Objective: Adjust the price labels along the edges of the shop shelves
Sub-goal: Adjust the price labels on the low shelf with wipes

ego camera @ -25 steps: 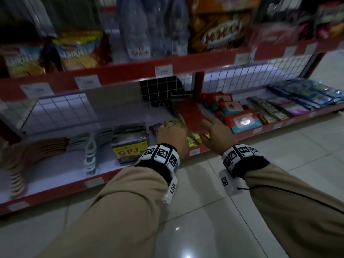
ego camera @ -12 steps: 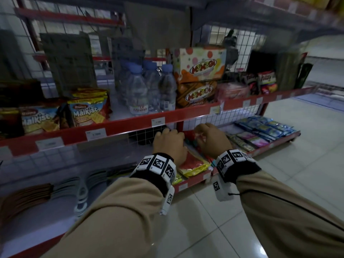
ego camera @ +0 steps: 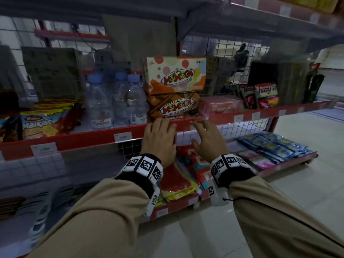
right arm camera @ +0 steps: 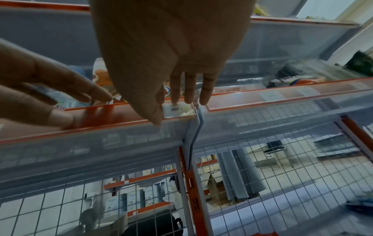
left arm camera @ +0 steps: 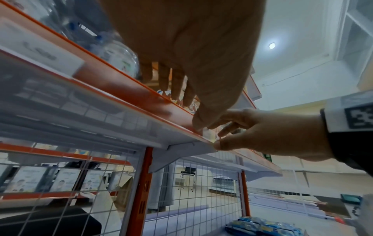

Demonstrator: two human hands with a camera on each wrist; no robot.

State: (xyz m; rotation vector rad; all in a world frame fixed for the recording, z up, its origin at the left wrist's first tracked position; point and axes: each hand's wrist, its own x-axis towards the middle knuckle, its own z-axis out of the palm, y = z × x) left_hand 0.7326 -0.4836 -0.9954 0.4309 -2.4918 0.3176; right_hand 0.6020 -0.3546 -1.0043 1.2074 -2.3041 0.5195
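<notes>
A red shelf edge rail carries white price labels along the middle shelf. My left hand lies on the rail with straight fingers, below the Momogi boxes; its thumb presses the rail's face. Just to the right, my right hand is at a small white price label at the end of a rail section. Its fingertips touch the label's top edge and its thumb sits at the lower left corner, pinching it.
Water bottles and Malkist packs stand left of the boxes, snack packs to the right. The lower shelf holds flat packets. A wire grid backs the shelves. Tiled floor lies below.
Both hands have risen from the bottom shelf to the middle shelf's rail. My view has lifted with them, and the right hand has taken hold of a label.
</notes>
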